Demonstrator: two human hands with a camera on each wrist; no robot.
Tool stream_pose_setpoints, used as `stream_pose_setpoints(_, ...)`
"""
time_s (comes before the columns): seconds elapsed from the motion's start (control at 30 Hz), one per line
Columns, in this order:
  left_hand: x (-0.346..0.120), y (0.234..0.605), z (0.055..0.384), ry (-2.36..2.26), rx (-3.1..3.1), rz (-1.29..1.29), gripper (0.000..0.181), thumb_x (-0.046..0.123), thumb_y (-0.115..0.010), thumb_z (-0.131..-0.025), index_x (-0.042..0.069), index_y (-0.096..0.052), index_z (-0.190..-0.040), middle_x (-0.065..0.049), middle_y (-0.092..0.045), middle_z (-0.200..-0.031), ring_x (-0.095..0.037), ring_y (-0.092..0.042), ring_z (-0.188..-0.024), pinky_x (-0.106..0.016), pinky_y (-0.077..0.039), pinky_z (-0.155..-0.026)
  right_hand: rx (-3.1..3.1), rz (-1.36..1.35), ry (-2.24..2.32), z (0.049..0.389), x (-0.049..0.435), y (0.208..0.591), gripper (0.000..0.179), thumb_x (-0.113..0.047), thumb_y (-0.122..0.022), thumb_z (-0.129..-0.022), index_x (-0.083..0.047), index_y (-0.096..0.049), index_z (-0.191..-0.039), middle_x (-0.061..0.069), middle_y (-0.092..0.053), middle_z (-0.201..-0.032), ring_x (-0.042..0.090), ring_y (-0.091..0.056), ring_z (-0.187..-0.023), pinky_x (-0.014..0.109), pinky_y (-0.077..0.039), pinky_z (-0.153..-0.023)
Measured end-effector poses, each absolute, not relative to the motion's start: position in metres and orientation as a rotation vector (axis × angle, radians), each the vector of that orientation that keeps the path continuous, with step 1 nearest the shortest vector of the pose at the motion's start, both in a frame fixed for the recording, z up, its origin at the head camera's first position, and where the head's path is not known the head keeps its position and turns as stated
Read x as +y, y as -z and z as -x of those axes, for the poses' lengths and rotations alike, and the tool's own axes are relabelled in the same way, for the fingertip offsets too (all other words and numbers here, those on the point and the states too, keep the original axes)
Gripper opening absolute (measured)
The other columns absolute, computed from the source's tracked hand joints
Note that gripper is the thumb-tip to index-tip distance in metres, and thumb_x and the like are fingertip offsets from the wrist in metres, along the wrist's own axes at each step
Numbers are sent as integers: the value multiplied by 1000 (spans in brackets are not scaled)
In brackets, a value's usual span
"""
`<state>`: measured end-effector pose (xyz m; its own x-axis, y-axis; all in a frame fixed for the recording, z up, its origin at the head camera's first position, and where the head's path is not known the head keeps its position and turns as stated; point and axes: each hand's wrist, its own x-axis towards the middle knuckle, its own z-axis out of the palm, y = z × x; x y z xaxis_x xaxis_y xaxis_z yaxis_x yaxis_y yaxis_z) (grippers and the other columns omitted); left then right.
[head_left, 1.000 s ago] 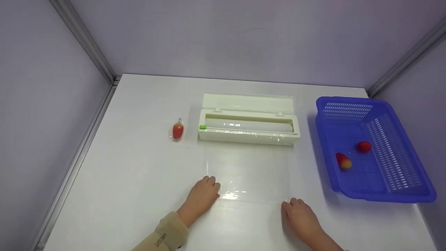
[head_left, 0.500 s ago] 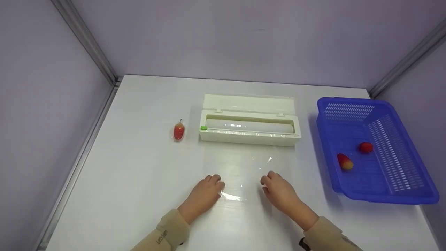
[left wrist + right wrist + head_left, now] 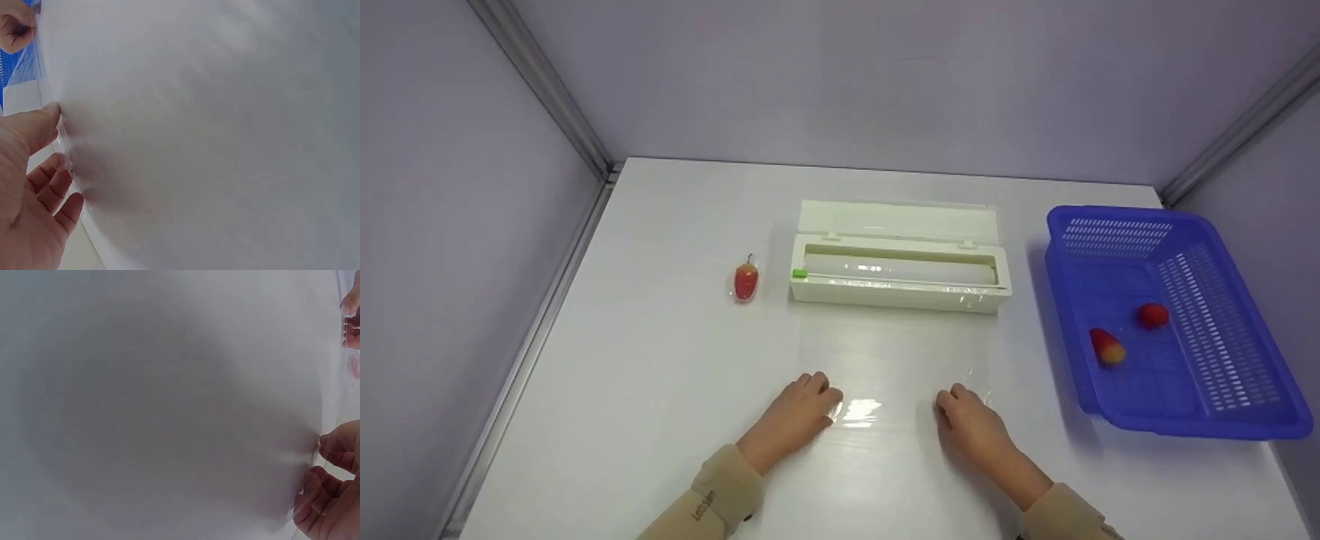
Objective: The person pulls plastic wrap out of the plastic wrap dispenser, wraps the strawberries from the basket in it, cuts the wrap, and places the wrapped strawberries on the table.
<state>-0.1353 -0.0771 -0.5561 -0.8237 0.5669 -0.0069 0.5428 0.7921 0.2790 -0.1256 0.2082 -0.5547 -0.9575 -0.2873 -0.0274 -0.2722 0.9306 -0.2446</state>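
Clear cling film (image 3: 861, 411) runs across the white table from the roll (image 3: 900, 269) in an open cream dispenser box (image 3: 896, 295). My left hand (image 3: 797, 409) holds the film near its left side. In the left wrist view, its thumb (image 3: 52, 112) and index finger meet at the film's edge while the other fingers are spread. Opposite it, my right hand (image 3: 973, 426) pinches the film's near right part. Its curled fingers (image 3: 315, 492) have film gathered about them in the right wrist view.
A red fruit in clear wrap (image 3: 745, 282) lies left of the dispenser, whose lid (image 3: 898, 219) is tipped back. At the right stands a blue basket (image 3: 1069, 322) with a red-and-yellow fruit (image 3: 1107, 347) and a round red one (image 3: 1153, 316) inside. Walls border the table.
My right hand has moved inward and up from the film's near right corner, then back slightly toward me and rightward. My left hand has stayed nearly in place. Glints on the film have shifted.
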Motion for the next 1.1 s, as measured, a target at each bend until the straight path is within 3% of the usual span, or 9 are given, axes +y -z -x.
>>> stream_pose_setpoints(0.2,-84,554,136,-407,2861,-872,29,23,-70,-81,15,-58,-106,1,-49,-94,-13,-44,-82,-27,-42,-73,3005,386,396,120,215,555,9,-7,-61,-84,-10,-55,-78,-2,-42,-72,11,-35,-62,24,-34,-52)
stream_pose_setpoints(0.63,-86,544,136,-483,2816,-723,26,24,-72,-78,13,-56,-95,0,-47,-95,-16,-41,-86,-32,-39,-78,3037,396,422,107,228,554,9,-7,-63,-83,-12,-57,-81,-5,-37,-69,9,-31,-62,21,-29,-51)
stream_pose_setpoints(0.73,-71,537,142,-524,2825,-763,29,25,-71,-79,13,-58,-102,-3,-48,-106,-20,-45,-96,-35,-41,-85,3051,405,418,107,229,554,9,-6,-63,-82,-11,-56,-80,-4,-38,-69,11,-31,-62,22,-29,-52)
stream_pose_setpoints(0.9,-41,533,156,-465,2804,-865,48,31,-68,-82,18,-53,-125,-9,-43,-131,-28,-44,-117,-40,-39,-99,3084,474,364,105,228,554,15,-2,-65,-79,-10,-53,-78,-2,-39,-68,11,-31,-60,24,-29,-51)
stream_pose_setpoints(1.1,-23,539,162,-287,2769,-874,60,37,-69,-79,24,-46,-133,-10,-39,-136,-27,-43,-120,-41,-43,-94,3101,463,353,104,229,556,10,-5,-66,-79,-10,-57,-81,-3,-42,-69,10,-32,-60,24,-31,-51)
